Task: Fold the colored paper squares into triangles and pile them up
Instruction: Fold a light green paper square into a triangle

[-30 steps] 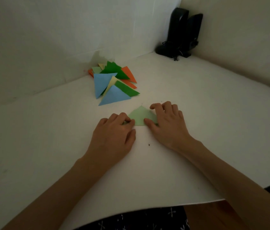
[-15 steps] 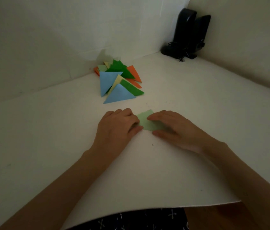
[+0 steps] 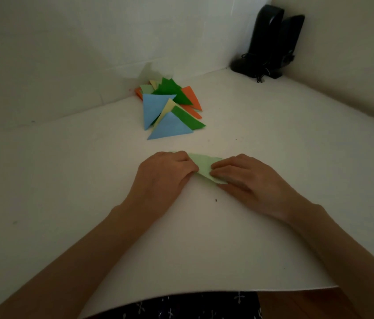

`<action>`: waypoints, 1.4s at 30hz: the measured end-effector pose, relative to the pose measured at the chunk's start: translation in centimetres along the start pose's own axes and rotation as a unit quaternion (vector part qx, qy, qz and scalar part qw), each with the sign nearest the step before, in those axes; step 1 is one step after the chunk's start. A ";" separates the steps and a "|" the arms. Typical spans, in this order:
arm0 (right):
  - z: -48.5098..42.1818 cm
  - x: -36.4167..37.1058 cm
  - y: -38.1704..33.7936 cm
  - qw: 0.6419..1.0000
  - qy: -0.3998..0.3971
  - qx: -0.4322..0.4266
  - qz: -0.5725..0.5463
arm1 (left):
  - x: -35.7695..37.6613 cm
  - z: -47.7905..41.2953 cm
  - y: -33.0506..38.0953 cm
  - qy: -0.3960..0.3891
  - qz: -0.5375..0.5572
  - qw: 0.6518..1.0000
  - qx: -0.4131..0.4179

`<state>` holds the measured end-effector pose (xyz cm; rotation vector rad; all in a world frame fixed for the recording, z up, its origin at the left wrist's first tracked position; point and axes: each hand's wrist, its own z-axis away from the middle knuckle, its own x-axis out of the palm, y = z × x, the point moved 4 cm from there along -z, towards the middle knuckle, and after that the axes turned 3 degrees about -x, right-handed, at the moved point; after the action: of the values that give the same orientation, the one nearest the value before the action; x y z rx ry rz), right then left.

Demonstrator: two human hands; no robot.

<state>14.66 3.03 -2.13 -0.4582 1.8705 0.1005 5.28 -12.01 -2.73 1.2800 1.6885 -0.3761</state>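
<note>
- Fingers (image 3: 188,161) of the left hand (image 3: 163,177) and right hand (image 3: 254,181) curl down, pinching opposite ends of the light green paper (image 3: 203,167) at frame centre, on the desk (image 3: 285,146).
- Above it, apart, lies the pile of colored triangles (image 3: 168,111).
- At upper right stand black speakers (image 3: 271,42).

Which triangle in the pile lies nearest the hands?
The front blue triangle, at the near edge of the pile; the other blue triangle sits behind it, the rest farther back.
</note>
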 end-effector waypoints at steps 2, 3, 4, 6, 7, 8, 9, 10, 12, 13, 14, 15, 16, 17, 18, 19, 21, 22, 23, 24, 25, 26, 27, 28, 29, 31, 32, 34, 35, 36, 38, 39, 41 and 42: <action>0.4 -0.1 0.0 1.000 0.014 -0.006 0.001 | 0.0 0.1 0.2 -0.005 -0.006 1.000 0.000; 0.4 -0.1 0.0 1.000 0.022 -0.007 -0.001 | -0.1 0.1 0.4 -0.008 -0.007 1.000 -0.003; 0.4 -0.1 -0.1 1.000 0.028 -0.006 -0.004 | -0.3 0.1 0.6 -0.012 -0.007 1.000 -0.007; 0.3 0.0 -0.3 0.999 0.030 -0.009 0.002 | -0.6 0.2 1.1 -0.027 -0.012 1.000 -0.010; 0.2 0.1 -0.3 0.999 0.029 -0.012 0.013 | -0.6 0.4 1.4 -0.039 -0.009 0.999 -0.003; 0.2 0.1 -0.4 0.999 0.027 -0.016 0.024 | -0.5 0.5 1.5 -0.055 0.001 0.998 0.008; 0.2 0.1 -0.5 0.999 0.026 -0.018 0.027 | -0.5 0.6 1.5 -0.070 0.020 0.997 0.019; 0.2 0.1 -0.6 0.999 0.028 -0.019 0.020 | -0.5 0.7 1.3 -0.083 0.040 0.995 0.024; 0.3 0.0 -0.5 0.999 0.031 -0.020 -0.009 | -0.7 0.9 0.7 -0.104 0.059 0.993 0.023; 0.3 0.1 -0.4 0.999 0.028 -0.021 -0.019 | -0.7 1.0 0.5 -0.113 0.060 0.991 0.024; 0.4 0.1 -0.2 0.999 0.026 -0.019 -0.024 | -0.7 1.1 0.5 -0.122 0.064 0.990 0.027; 0.4 0.1 0.0 0.999 0.025 -0.015 -0.029 | -0.7 1.2 0.5 -0.129 0.071 0.989 0.031; 0.4 0.2 0.1 0.999 0.024 -0.009 -0.039 | -0.7 1.2 0.5 -0.134 0.080 0.987 0.032; 0.4 0.1 0.2 0.998 0.024 -0.003 -0.052 | -0.7 1.2 0.4 -0.135 0.088 0.986 0.032; 0.4 0.1 0.2 0.997 0.025 0.005 -0.067 | -0.7 1.1 0.2 -0.139 0.094 0.985 0.031; 0.3 0.1 0.2 0.996 0.025 0.017 -0.084 | -0.6 1.0 0.1 -0.141 0.095 0.985 0.033; -0.1 0.2 0.4 0.990 0.017 0.062 -0.126 | -0.6 1.0 0.0 -0.141 0.087 0.985 0.045; -0.4 0.2 0.4 0.983 0.007 0.102 -0.156 | -0.6 1.0 0.1 -0.140 0.083 0.985 0.053; -0.7 0.3 0.5 0.972 -0.008 0.144 -0.187 | -0.6 1.0 0.1 -0.138 0.080 0.985 0.062; -0.9 0.4 0.6 0.961 -0.024 0.177 -0.210 | -0.8 1.0 0.2 -0.133 0.083 0.985 0.072; -1.1 0.5 0.6 0.955 -0.030 0.197 -0.220 | -0.9 0.9 0.4 -0.128 0.088 0.984 0.086; -1.2 0.6 0.6 0.949 -0.033 0.212 -0.229 | -1.0 0.8 0.6 -0.125 0.093 0.983 0.102; -1.4 0.6 0.6 0.945 -0.029 0.224 -0.235 | -1.1 0.8 0.7 -0.123 0.096 0.981 0.117; -1.6 0.5 0.5 0.942 -0.024 0.230 -0.242 | -1.1 0.8 0.8 -0.123 0.097 0.980 0.126; -1.7 0.6 0.5 0.941 -0.020 0.235 -0.244 | -1.1 0.8 0.9 -0.125 0.098 0.979 0.127; -1.8 0.8 0.4 0.938 -0.020 0.246 -0.244 | -1.3 0.9 0.8 -0.129 0.097 0.980 0.117; -1.8 0.8 0.4 0.938 -0.019 0.248 -0.242 | -1.4 0.9 0.8 -0.130 0.097 0.980 0.114; -1.8 0.8 0.3 0.940 -0.012 0.248 -0.232 | -1.5 1.0 0.8 -0.131 0.094 0.980 0.115; -1.8 0.9 0.3 0.944 -0.008 0.246 -0.221 | -1.5 1.0 0.8 -0.130 0.092 0.981 0.114; -1.8 0.9 0.2 0.948 -0.007 0.243 -0.207 | -1.5 1.0 0.8 -0.129 0.090 0.981 0.113; -1.7 1.0 -0.1 0.954 -0.007 0.233 -0.186 | -1.5 1.0 0.8 -0.130 0.089 0.981 0.108; -1.6 1.1 -0.2 0.956 -0.007 0.228 -0.183 | -1.5 1.0 0.9 -0.132 0.088 0.981 0.108; -1.6 1.0 -0.2 0.958 -0.006 0.222 -0.180 | -1.6 1.0 1.0 -0.133 0.082 0.982 0.106; -1.6 1.0 -0.2 0.958 -0.008 0.222 -0.180 | -1.6 1.0 1.1 -0.134 0.083 0.982 0.100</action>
<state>13.03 2.16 -2.45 -0.4702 1.6983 -0.5487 6.75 -13.21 -1.59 1.4340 1.3331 -0.6023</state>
